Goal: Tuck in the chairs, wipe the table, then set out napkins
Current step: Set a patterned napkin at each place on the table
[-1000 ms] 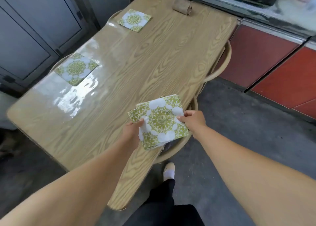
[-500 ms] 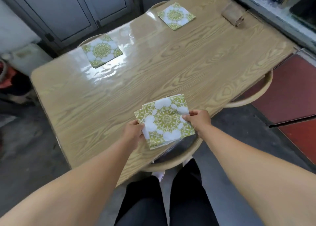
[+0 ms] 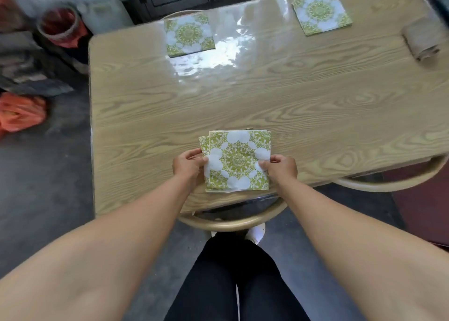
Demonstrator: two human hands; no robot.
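Note:
A small stack of green-and-white patterned napkins (image 3: 238,160) is held over the near edge of the wooden table (image 3: 303,97). My left hand (image 3: 188,165) pinches the stack's left side and my right hand (image 3: 281,167) pinches its right side. One napkin (image 3: 189,35) lies flat at the far left of the table and another napkin (image 3: 321,12) lies at the far right. A tucked-in chair (image 3: 230,221) shows its curved back just below the stack.
A rolled brown cloth (image 3: 424,40) lies at the table's right end. A second chair back (image 3: 388,184) curves out at the near right. Orange bags (image 3: 20,112), a red-lined basket (image 3: 60,27) and dark clutter sit on the floor at the left. Grey cabinets stand behind the table.
I have stepped round to face the table's long side squarely. The napkin stack has turned square to the edge, still held in both hands over the near edge.

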